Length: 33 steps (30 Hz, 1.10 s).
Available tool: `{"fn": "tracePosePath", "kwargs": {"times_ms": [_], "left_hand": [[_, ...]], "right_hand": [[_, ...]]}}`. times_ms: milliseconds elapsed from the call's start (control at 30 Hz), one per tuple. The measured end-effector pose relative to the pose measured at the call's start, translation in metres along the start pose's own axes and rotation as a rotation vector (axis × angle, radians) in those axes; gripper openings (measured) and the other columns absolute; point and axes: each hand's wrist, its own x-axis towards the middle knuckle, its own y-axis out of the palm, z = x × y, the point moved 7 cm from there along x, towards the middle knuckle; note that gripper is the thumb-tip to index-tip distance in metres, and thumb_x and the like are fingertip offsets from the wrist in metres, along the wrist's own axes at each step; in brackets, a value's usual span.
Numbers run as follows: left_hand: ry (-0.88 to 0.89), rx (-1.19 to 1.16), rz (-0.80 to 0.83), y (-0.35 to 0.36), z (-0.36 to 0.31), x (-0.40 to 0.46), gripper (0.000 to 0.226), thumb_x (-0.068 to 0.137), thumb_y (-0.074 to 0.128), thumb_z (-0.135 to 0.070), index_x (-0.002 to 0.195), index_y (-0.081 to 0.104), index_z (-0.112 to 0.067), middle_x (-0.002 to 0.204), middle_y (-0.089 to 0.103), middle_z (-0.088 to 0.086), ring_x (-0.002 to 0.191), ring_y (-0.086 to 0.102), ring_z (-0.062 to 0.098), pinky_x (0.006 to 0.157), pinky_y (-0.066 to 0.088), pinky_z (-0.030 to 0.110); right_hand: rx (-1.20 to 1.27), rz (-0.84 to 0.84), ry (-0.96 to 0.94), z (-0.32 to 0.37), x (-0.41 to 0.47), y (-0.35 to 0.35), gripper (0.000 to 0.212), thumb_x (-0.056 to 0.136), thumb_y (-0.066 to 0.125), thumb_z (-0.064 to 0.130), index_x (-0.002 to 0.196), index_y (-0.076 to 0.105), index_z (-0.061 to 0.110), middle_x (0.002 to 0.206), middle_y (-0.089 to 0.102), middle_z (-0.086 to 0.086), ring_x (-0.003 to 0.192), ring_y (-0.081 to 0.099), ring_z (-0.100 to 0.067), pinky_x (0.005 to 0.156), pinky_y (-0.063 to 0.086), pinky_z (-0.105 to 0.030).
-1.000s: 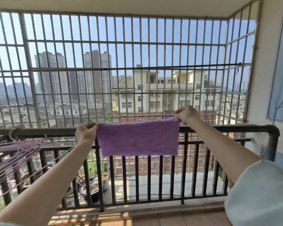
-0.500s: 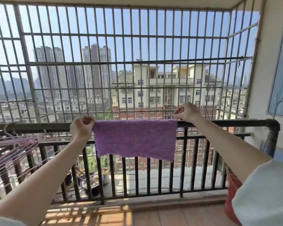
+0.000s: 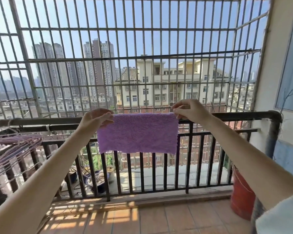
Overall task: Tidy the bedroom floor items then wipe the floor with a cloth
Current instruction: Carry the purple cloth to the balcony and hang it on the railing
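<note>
At the far balcony rail, hanging a fluffy purple rectangular cloth (image 3: 137, 133) over the dark metal top railing (image 3: 235, 115). Pinching its upper left corner with the left hand (image 3: 96, 118) and its upper right corner with the right hand (image 3: 190, 109), both closed on the fabric. Judging the wiping likely done, with only draping left. Leaving open rail to the right; crowding by purple wire hangers (image 3: 13, 147) on the left, a red plastic bucket (image 3: 242, 195) standing near right.

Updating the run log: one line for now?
left hand: pinches cloth corner | right hand: pinches other corner | purple cloth: spread at balcony railing
</note>
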Motion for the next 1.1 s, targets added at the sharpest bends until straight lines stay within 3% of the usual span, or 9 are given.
{"fn": "tracePosePath", "kwargs": {"times_ms": [133, 333, 467, 567, 733, 800, 867, 967, 1100], "left_hand": [[0.046, -0.176, 0.065, 0.016, -0.003, -0.055, 0.012, 0.082, 0.057, -0.016, 0.091, 0.065, -0.016, 0.08, 0.073, -0.008, 0.074, 0.068, 0.005, 0.073, 0.055, 0.018], [-0.035, -0.391, 0.162, 0.038, 0.032, -0.123, 0.049, 0.05, 0.083, -0.056, 0.086, 0.074, -0.024, 0.09, 0.072, -0.001, 0.084, 0.069, 0.012, 0.075, 0.055, 0.022], [-0.162, -0.512, 0.078, 0.041, 0.065, -0.162, 0.037, 0.06, 0.08, -0.045, 0.088, 0.075, -0.021, 0.09, 0.072, 0.001, 0.084, 0.069, 0.014, 0.074, 0.056, 0.023], [-0.284, -0.564, -0.043, 0.037, 0.09, -0.191, 0.02, 0.078, 0.056, -0.022, 0.082, 0.075, -0.018, 0.082, 0.072, 0.001, 0.076, 0.069, 0.013, 0.071, 0.056, 0.023], [-0.385, -0.6, -0.145, 0.027, 0.11, -0.236, 0.018, 0.072, 0.06, -0.026, 0.077, 0.075, -0.017, 0.077, 0.071, 0.0, 0.071, 0.068, 0.012, 0.064, 0.056, 0.022], [-0.401, -0.578, -0.163, 0.021, 0.117, -0.255, 0.018, 0.066, 0.072, -0.033, 0.078, 0.075, -0.019, 0.08, 0.071, -0.001, 0.073, 0.068, 0.011, 0.065, 0.055, 0.021], [-0.415, -0.538, -0.176, 0.015, 0.122, -0.275, 0.042, 0.05, 0.085, -0.047, 0.082, 0.075, -0.021, 0.084, 0.071, -0.001, 0.077, 0.067, 0.011, 0.066, 0.055, 0.021], [-0.467, -0.527, -0.257, 0.006, 0.131, -0.311, 0.055, 0.041, 0.088, -0.053, 0.083, 0.074, -0.021, 0.085, 0.07, 0.001, 0.078, 0.067, 0.013, 0.068, 0.055, 0.021], [-0.533, -0.503, -0.394, -0.012, 0.134, -0.358, 0.057, 0.04, 0.088, -0.051, 0.085, 0.074, -0.02, 0.084, 0.069, 0.004, 0.077, 0.067, 0.015, 0.069, 0.056, 0.024]], "right_hand": [[0.271, 0.006, 0.014, 0.004, -0.056, 0.008, 0.01, 0.09, 0.057, 0.006, 0.096, 0.062, 0.012, 0.084, 0.067, -0.002, 0.067, 0.066, -0.008, 0.069, 0.055, -0.02], [0.56, -0.171, 0.148, -0.024, -0.149, 0.029, 0.011, 0.09, 0.054, 0.015, 0.097, 0.063, 0.016, 0.08, 0.071, 0.002, 0.074, 0.068, -0.011, 0.071, 0.056, -0.021], [0.73, -0.268, 0.256, -0.044, -0.197, 0.043, 0.019, 0.078, 0.059, 0.025, 0.094, 0.063, 0.015, 0.078, 0.071, 0.002, 0.073, 0.067, -0.011, 0.069, 0.055, -0.019], [0.795, -0.28, 0.339, -0.056, -0.224, 0.06, 0.009, 0.086, 0.056, 0.015, 0.09, 0.065, 0.015, 0.075, 0.071, 0.002, 0.069, 0.066, -0.01, 0.063, 0.053, -0.017], [0.866, -0.315, 0.459, -0.07, -0.256, 0.083, 0.017, 0.092, 0.048, 0.007, 0.087, 0.063, 0.014, 0.068, 0.07, 0.004, 0.064, 0.065, -0.008, 0.061, 0.052, -0.016], [0.872, -0.293, 0.503, -0.075, -0.268, 0.097, 0.019, 0.093, 0.048, 0.008, 0.086, 0.064, 0.015, 0.069, 0.07, 0.004, 0.064, 0.065, -0.008, 0.06, 0.052, -0.016], [0.879, -0.244, 0.541, -0.078, -0.28, 0.115, 0.019, 0.09, 0.051, 0.011, 0.083, 0.067, 0.018, 0.071, 0.07, 0.003, 0.065, 0.065, -0.008, 0.06, 0.052, -0.016], [0.935, -0.094, 0.596, -0.077, -0.292, 0.147, 0.014, 0.072, 0.061, 0.031, 0.073, 0.074, 0.025, 0.072, 0.07, 0.001, 0.065, 0.065, -0.01, 0.057, 0.052, -0.016], [0.962, 0.097, 0.647, -0.07, -0.298, 0.186, 0.027, 0.063, 0.064, 0.033, 0.082, 0.07, 0.016, 0.074, 0.069, -0.006, 0.066, 0.065, -0.015, 0.058, 0.053, -0.018]]}}
